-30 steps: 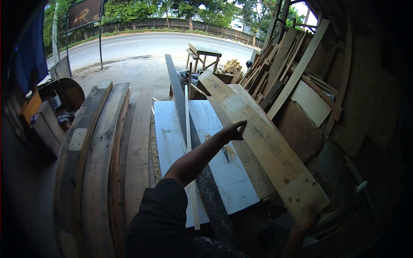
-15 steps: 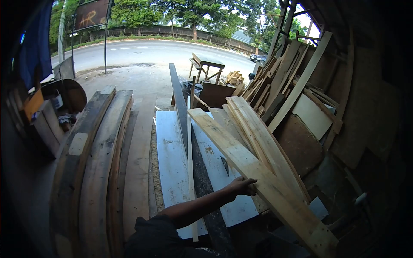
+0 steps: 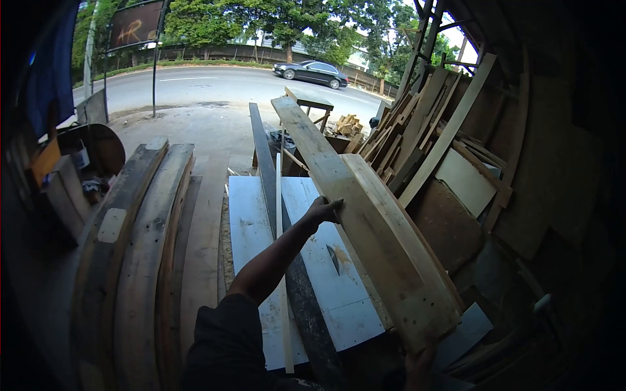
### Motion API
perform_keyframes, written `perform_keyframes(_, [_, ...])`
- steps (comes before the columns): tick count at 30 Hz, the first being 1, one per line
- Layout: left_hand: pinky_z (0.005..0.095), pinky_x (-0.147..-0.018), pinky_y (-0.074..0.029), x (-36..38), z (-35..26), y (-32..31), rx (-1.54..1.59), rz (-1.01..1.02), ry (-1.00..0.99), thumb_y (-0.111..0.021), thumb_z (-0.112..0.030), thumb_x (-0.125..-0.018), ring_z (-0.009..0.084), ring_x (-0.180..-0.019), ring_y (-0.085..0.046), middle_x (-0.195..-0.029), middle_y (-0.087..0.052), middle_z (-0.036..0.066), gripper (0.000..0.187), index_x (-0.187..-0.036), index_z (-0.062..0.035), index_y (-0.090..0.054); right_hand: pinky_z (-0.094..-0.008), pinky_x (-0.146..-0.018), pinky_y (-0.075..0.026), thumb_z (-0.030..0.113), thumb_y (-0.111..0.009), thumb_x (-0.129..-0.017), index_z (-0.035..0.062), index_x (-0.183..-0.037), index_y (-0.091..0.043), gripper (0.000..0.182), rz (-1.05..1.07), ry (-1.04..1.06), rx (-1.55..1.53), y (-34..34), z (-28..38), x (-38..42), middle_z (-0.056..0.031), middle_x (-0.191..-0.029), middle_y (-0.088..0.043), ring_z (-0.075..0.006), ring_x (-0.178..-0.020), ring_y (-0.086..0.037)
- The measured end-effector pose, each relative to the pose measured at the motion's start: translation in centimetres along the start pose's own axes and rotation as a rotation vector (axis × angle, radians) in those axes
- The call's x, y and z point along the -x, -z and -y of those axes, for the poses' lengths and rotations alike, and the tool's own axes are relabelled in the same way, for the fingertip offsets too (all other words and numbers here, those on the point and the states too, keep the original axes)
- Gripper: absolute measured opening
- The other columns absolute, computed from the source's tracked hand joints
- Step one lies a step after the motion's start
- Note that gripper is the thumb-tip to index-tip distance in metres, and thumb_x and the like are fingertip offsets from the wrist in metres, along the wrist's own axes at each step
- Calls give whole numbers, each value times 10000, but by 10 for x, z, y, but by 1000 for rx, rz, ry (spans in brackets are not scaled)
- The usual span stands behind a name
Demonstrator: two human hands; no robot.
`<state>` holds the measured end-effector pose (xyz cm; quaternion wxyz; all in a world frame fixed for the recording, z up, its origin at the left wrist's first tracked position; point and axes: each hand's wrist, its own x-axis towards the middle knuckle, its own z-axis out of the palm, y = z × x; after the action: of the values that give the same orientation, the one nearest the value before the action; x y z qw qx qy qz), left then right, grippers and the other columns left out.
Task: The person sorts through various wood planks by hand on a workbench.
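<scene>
My left hand [image 3: 325, 211] grips the left edge of a long wooden plank [image 3: 365, 228], its fingers closed on it near the middle. At the plank's near end, low in the view, my right hand [image 3: 420, 362] is dim and partly hidden, closed against the end. The plank slants up and away, its far end over a small table. Beneath and beside it lie more pale planks [image 3: 391, 208]. Left of it is a white board [image 3: 254, 241] with a saw blade [image 3: 334, 259] showing in a slot. A dark beam [image 3: 300, 287] and a thin strip [image 3: 280, 260] cross the board.
Thick old planks [image 3: 147, 247] lie at the left. Boards and offcuts [image 3: 424, 124] lean at the right. Ahead stand a small table [image 3: 306, 99] and a pile of wood blocks [image 3: 349, 125]. A dark car [image 3: 312, 73] is on the road beyond.
The plank has swung left and forward, its far end higher in view. My left hand has moved up and left with it. My right hand now shows at the near end, and a car has appeared.
</scene>
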<state>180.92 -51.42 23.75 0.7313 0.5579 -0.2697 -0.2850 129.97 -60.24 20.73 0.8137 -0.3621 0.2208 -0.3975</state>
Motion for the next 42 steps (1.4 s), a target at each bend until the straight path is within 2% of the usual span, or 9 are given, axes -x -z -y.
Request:
perform_keyframes(5, [356,-800,-569,98,0,-27,-6,58,6,-626,-499,-904,219,-938,-677,-1067,-651,139,627,-1233,21,-504,-426,-837,-524,176,-728,-820,56,-1301,-493,549,58,-95,109,62,17,32,-117,-1231,-575,-285,-1122,-578])
perform_keyframes(19, [464,-994,-462,183,55,-72,213,241,-59,-428,-528,-975,263,-1167,-565,-1254,-547,125,624,-1381,-55,-389,-415,-883,-510,134,-762,-794,36,-1136,-633,378,340,397,1243,203,23,104,-116,-1151,-641,-282,-1083,-610])
perform_keyframes(23, [467,-996,-452,186,55,-99,186,254,-45,-416,-544,-973,261,-1161,-560,-1241,-549,121,628,-1366,-54,-399,-378,-919,-494,88,-798,-757,28,-951,-708,222,143,402,1225,168,35,134,-105,-1027,-697,-257,-1042,-640])
perform_keyframes(27, [475,-1036,-412,175,59,-134,202,234,-25,-403,-590,-958,296,-1208,-521,-1289,-518,154,708,-1393,-32,-369,-355,-951,-477,197,-765,-833,30,-1050,-696,283,93,282,1125,195,40,152,-92,-1159,-661,-238,-1102,-612])
perform_keyframes(30, [445,-1026,-429,163,70,-161,286,280,57,-443,-552,-967,300,-1240,-495,-1353,-475,176,729,-1431,-6,-310,-348,-904,-504,258,-799,-805,13,-1106,-657,413,-179,122,1024,166,65,183,-90,-1099,-675,-219,-1026,-637])
perform_keyframes(32, [443,-1053,-403,166,69,-190,287,235,119,-444,-572,-959,313,-1287,-452,-1400,-436,191,783,-1453,11,-274,-347,-878,-516,282,-810,-794,0,-1127,-636,470,-229,133,1300,186,71,194,-94,-1074,-676,-208,-987,-645])
perform_keyframes(35, [439,-1064,-393,167,84,-225,248,207,159,-464,-592,-944,316,-1306,-432,-1433,-403,196,827,-1458,23,-261,-344,-841,-525,281,-818,-785,-25,-1112,-625,487,-119,145,813,185,83,208,-119,-1021,-675,-194,-935,-650])
perform_keyframes(37, [434,-1052,-406,171,92,-247,267,225,192,-492,-616,-921,309,-1301,-440,-1423,-412,204,862,-1451,30,-276,-336,-845,-520,249,-801,-804,-29,-1129,-609,469,-118,146,846,188,96,221,-114,-1038,-664,-192,-950,-638])
perform_keyframes(42, [390,-865,-546,163,139,-280,162,177,298,-617,-610,-854,286,-1051,-634,-1207,-598,191,815,-1297,61,-488,-344,-887,-493,195,-773,-815,-16,-1212,-552,501,-191,220,692,215,94,237,-93,-1118,-617,-192,-1027,-591])
